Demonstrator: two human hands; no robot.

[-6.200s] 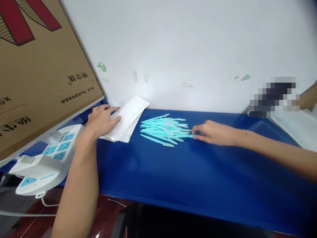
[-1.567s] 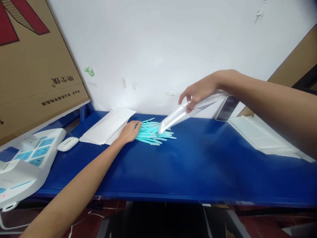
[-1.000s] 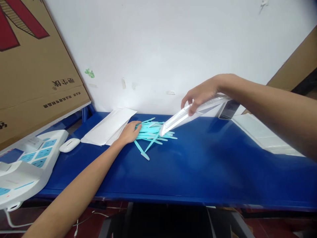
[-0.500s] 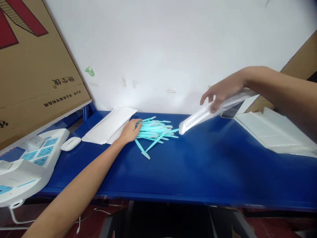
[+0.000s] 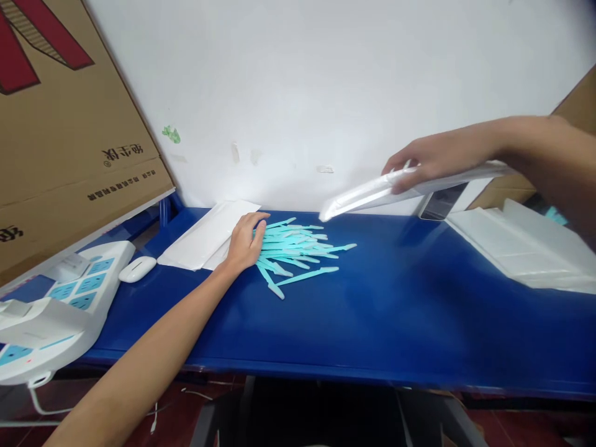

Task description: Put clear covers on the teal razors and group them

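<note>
On the bench [image 5: 372,323], the left hand [image 5: 244,242] touches the sticks [image 5: 298,244], its grip unclear; they fan out toward its three o'clock. Farther, at their two o'clock, the raised right hand [image 5: 435,156] grips a bag [image 5: 361,198].

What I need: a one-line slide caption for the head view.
Left hand at a pile of turquoise sticks, right hand holding a white packet above a blue table.
</note>
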